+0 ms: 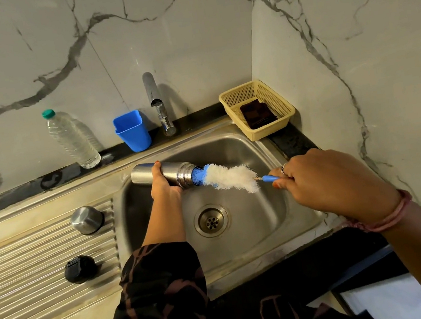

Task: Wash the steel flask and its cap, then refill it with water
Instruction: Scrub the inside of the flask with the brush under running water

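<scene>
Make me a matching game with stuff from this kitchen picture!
Things:
1. steel flask
2. black stopper
3. blue cup
4. dark cloth

Places:
A. in the yellow basket
B. held in the left hand
C. on the ledge left of the tap
D. on the ribbed drainboard

Pairs: 1-B, 2-D, 3-C, 4-A

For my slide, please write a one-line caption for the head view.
Left hand holds steel flask sideways over sink; right hand works bottle brush into its mouth.
</scene>
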Demonstrator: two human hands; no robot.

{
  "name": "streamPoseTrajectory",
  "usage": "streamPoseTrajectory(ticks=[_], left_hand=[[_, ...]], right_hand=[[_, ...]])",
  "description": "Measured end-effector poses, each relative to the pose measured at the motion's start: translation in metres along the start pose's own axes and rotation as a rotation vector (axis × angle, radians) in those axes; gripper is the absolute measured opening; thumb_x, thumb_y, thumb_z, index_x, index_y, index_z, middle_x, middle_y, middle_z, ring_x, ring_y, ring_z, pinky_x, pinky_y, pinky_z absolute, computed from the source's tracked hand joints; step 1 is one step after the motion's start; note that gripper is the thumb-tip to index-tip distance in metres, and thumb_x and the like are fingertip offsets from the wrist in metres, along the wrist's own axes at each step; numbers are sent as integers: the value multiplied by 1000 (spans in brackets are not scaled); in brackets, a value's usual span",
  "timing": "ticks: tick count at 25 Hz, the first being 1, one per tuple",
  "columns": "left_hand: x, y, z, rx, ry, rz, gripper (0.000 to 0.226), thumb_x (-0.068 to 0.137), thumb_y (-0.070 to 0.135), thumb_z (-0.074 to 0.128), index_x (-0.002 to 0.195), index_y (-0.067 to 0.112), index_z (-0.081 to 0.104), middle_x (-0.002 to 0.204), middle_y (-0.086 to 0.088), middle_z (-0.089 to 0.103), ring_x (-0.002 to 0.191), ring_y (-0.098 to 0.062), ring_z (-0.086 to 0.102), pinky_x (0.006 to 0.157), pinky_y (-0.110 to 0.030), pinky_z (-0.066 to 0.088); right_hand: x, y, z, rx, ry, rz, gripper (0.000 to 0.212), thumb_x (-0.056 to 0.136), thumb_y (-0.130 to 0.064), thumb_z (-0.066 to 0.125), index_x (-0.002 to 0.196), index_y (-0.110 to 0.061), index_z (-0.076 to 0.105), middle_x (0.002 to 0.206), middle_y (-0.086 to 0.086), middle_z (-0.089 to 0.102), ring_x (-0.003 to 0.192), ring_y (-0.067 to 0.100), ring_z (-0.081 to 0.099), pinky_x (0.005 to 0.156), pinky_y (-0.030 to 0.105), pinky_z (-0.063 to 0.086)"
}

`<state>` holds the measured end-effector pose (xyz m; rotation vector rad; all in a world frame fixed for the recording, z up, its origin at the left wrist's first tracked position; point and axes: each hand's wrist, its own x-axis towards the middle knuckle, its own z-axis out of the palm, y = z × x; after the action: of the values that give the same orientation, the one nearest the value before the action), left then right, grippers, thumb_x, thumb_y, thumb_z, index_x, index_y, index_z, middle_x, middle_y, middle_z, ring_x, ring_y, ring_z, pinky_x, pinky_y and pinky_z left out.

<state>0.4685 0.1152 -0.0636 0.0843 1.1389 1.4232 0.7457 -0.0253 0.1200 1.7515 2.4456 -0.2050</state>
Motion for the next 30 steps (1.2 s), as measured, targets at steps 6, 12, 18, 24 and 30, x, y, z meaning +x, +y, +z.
streamPoseTrajectory(ticks=[6,12,18,24,30], left_hand=[[3,3,-5,-154,219,-48,70,81,35,76,139,14,42,130,-14,57,115,-36,60,95,-56,50],[2,-1,-10,-268,286,-74,82,71,27,86,138,13,41,116,-17,61,100,-39,64,90,-64,50],[-7,-8,-15,-273,261,-54,77,74,26,85,137,10,43,110,-16,63,101,-37,65,95,-63,48],[-33,-15,-18,-250,209,-42,61,78,23,81,125,10,44,102,-15,61,93,-34,64,97,-61,48],[-45,-14,-36,-193,174,-41,57,80,23,80,122,10,45,103,-14,62,92,-31,64,94,-59,49]], right_hand=[[-8,14,-8,16,22,56,32,98,-43,40,85,-19,58,59,-6,44,50,8,42,48,22,31],[-16,31,-25,30,-16,126,33,97,-43,42,114,-24,63,59,-7,48,50,6,44,47,20,30],[9,64,-9,212,130,246,33,95,-40,51,120,-24,64,56,-2,52,50,13,48,49,25,34],[29,60,42,473,154,236,29,93,-29,57,122,-30,62,73,-12,69,51,-3,51,51,16,32],[39,43,80,768,254,284,32,91,-17,61,123,-20,62,81,-9,70,56,5,66,61,17,49]])
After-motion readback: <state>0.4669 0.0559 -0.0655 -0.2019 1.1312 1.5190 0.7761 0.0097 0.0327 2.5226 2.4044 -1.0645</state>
